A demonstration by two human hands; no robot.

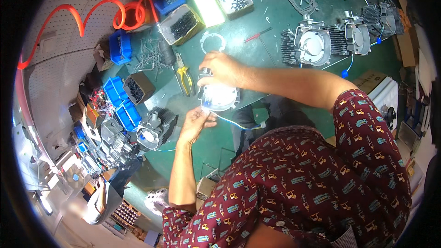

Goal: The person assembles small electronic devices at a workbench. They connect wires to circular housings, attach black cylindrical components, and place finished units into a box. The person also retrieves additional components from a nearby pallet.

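Note:
A metal housing [221,98] with a round, brightly lit face sits at the near edge of the green bench, right in front of me. My right hand [223,70] lies over its far end, fingers curled round the top part. At its near left rim my left hand [196,123] is closed, thumb and fingers pinching the start of a thin white and blue cable [232,121]. That cable trails right to a small plug [262,125] by my lap. Glare hides detail on the housing's face, and the fingertips are partly covered.
Pliers [184,76] and a dark power screwdriver [167,54] lie just left. A ring gasket [212,42] and red-handled tool [257,35] lie beyond. Finned housings [313,43] line the right. Parts bins [182,24], a coiled orange hose [131,14] and another person [98,202] are leftward.

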